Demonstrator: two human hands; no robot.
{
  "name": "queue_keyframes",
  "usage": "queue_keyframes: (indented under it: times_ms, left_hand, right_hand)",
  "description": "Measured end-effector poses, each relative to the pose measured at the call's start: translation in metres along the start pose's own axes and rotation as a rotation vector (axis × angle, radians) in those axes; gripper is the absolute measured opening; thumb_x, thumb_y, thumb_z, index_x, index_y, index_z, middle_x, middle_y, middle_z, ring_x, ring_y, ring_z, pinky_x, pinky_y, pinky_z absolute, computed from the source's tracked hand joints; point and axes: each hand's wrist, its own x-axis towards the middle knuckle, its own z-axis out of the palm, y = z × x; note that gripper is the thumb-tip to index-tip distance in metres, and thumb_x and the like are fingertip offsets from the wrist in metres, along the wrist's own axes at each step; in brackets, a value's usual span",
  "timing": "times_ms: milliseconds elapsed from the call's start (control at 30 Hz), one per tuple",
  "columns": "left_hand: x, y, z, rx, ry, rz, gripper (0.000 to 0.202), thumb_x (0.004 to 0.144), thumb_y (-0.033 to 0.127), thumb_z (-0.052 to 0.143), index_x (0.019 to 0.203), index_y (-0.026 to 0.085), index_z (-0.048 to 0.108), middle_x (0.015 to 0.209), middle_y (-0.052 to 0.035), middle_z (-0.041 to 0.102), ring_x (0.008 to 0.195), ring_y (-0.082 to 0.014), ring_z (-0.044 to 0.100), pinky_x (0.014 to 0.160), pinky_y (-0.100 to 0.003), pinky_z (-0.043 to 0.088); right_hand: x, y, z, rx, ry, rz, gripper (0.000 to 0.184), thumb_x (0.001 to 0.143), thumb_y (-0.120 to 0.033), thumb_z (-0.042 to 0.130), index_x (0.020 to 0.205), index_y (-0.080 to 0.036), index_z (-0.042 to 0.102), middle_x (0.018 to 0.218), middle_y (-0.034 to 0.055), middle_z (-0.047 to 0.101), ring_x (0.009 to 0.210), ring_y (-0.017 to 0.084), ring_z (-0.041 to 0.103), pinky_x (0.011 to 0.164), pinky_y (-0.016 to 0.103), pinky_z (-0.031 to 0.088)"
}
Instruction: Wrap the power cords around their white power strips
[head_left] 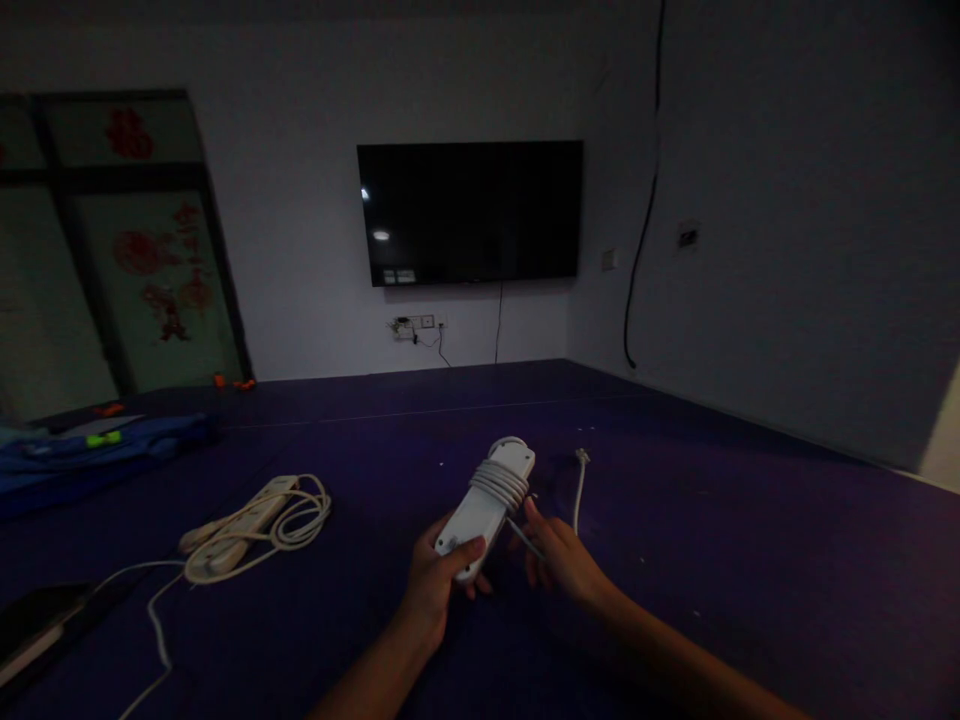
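Observation:
Tilted in front of me is a white power strip, its underside with screw holes facing up. My left hand grips its near end, thumb on top and fingers beneath. Several turns of white cord wrap round the strip's far half. My right hand is closed on the cord close to the strip's right side; some of its fingers are in shadow. Beyond that hand, the cord's loose end with a plug lies on the purple surface.
A second power strip with a loosely coiled cord lies to the left. Blue cloth and a dark flat object are also on that side. A television hangs on the far wall, and a black cable hangs at the right.

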Motion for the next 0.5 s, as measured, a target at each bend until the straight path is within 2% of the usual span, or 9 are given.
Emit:
queue_keyframes:
  times_ms: [133, 233, 333, 500]
  left_hand:
    - [0.0039, -0.0016, -0.0031, 0.0, 0.046, 0.02, 0.061, 0.053, 0.037, 0.078, 0.103, 0.008, 0.06, 0.065, -0.0034, 0.063, 0.036, -0.0116, 0.055, 0.031, -0.018, 0.032]
    - [0.0046, -0.0009, -0.0031, 0.015, 0.06, 0.033, 0.072, 0.052, 0.037, 0.079, 0.113, 0.008, 0.057, 0.065, -0.0037, 0.064, 0.037, -0.0119, 0.055, 0.031, -0.018, 0.032]
    - [0.0021, 0.0013, -0.0011, 0.049, 0.068, 0.049, 0.08, 0.05, 0.035, 0.081, 0.121, 0.01, 0.053, 0.068, -0.0043, 0.065, 0.038, -0.0116, 0.056, 0.033, -0.018, 0.035]
    - [-0.0018, 0.0037, 0.0, 0.099, 0.072, 0.071, 0.082, 0.05, 0.033, 0.082, 0.124, 0.013, 0.052, 0.079, -0.0067, 0.067, 0.041, -0.0107, 0.057, 0.035, -0.019, 0.037]
  right_hand:
    - [-0.0011, -0.0003, -0.0014, -0.194, 0.056, -0.025, 0.076, 0.081, -0.072, 0.013, 0.061, -0.015, 0.06, 0.039, 0.0017, 0.05, 0.038, 0.012, 0.048, 0.045, 0.023, 0.036]
    - [-0.0023, -0.0032, -0.003, -0.286, 0.108, -0.047, 0.076, 0.083, -0.069, 0.011, 0.058, -0.016, 0.06, 0.043, 0.0031, 0.052, 0.044, 0.014, 0.052, 0.052, 0.025, 0.039]
    - [-0.0032, -0.0045, -0.0036, -0.325, 0.141, -0.067, 0.076, 0.085, -0.067, 0.01, 0.058, -0.017, 0.06, 0.048, 0.0047, 0.055, 0.048, 0.015, 0.054, 0.054, 0.025, 0.038]
    - [-0.004, -0.004, -0.0019, -0.299, 0.17, -0.098, 0.074, 0.085, -0.066, 0.012, 0.06, -0.016, 0.061, 0.054, 0.0062, 0.058, 0.052, 0.016, 0.055, 0.053, 0.026, 0.037]
